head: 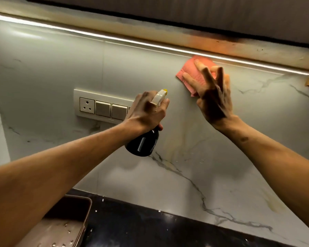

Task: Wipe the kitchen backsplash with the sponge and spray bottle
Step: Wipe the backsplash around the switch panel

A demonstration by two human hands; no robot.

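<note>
Gripping with curled left hand [146,111] a black spray bottle [143,145], white print illegible, yellow-tipped nozzle [161,95] tilted up-right; pressing flat pink sponge [191,72] against white marble backsplash [61,65] with straight-fingered right hand [214,98].

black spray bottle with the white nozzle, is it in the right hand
No, the left hand grips the black spray bottle; the right hand presses a pink sponge cloth to the marble backsplash.
</note>
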